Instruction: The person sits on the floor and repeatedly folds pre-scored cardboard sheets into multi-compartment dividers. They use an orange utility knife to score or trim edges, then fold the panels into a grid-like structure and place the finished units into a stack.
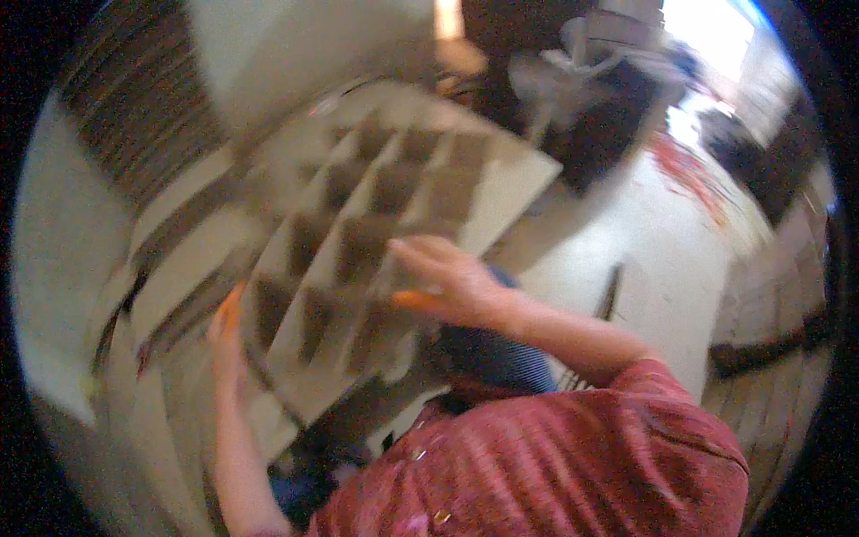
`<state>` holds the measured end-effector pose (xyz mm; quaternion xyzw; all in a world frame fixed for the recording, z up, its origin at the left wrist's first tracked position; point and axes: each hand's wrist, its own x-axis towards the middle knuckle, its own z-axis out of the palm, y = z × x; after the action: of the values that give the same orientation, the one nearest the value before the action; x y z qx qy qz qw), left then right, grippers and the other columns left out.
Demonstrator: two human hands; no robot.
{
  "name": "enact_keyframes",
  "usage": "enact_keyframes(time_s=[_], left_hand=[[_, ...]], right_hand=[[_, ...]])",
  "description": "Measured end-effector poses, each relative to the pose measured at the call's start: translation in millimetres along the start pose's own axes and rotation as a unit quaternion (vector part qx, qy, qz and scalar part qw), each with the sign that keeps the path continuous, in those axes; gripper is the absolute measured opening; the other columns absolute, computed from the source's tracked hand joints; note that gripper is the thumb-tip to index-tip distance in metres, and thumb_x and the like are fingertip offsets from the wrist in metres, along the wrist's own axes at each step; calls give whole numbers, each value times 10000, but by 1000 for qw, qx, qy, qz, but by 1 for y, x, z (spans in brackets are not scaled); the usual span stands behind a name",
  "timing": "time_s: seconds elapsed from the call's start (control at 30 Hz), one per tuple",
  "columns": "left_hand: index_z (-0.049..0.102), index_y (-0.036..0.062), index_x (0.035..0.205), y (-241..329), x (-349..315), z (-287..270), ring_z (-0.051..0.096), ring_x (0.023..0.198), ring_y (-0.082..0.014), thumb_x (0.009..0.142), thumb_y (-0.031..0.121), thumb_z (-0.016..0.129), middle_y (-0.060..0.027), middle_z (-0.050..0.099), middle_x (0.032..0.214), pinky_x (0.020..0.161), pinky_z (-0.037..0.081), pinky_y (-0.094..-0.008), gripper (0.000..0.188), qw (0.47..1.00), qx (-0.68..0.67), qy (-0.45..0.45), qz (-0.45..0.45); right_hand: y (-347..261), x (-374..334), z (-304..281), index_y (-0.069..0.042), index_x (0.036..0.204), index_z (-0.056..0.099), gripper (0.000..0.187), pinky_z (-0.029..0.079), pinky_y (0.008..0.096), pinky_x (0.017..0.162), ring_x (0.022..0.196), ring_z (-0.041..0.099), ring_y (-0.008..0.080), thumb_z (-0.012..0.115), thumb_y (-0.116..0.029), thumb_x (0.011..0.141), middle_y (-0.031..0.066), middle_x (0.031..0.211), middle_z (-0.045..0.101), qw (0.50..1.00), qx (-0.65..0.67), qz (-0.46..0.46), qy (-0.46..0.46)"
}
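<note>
A brown cardboard divider grid (371,228) with several square cells stands on a flat pale sheet (514,174) in front of me. My right hand (452,282) is over the grid's near right side, its fingers stretched forward and the thumb apart from them; I cannot tell whether it touches a cell wall. At the grid's near left corner is my left hand (227,329), pointing upward along the side. Its fingers are smeared by motion, so its grip is unclear. Orange patches show on the fingers of both hands.
Bundled stacks of flat cardboard (192,228) lie on the left, beneath a tall layered stack (139,98). A pale plastic chair or fan-like object (582,67) blurs at the back. Red strips (689,174) lie on the floor, and more cardboard (774,295) sits at right.
</note>
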<state>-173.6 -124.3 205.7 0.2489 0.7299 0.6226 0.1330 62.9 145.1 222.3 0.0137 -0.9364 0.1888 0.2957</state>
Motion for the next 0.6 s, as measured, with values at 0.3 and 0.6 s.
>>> enact_keyframes(time_s=[0.3,0.6], left_hand=[[321,88,1405,-2,-46,24,333,1306,-254,928,535,382,-77,311,1448,1069,282,-407,657,972,-206,-100,-55],[201,84,1446,-1,-79,132,336,1302,-266,952,493,359,-156,298,1451,1076,240,-383,660,976,-94,-195,32]], right_hand=[[-24,41,26,93,1294,330,895,478,471,791,911,582,458,627,-567,768,314,964,599,932,146,249,-221],[-15,-6,45,59,1224,470,450,429,316,911,1035,543,208,530,-15,784,149,1147,583,845,470,256,-14]])
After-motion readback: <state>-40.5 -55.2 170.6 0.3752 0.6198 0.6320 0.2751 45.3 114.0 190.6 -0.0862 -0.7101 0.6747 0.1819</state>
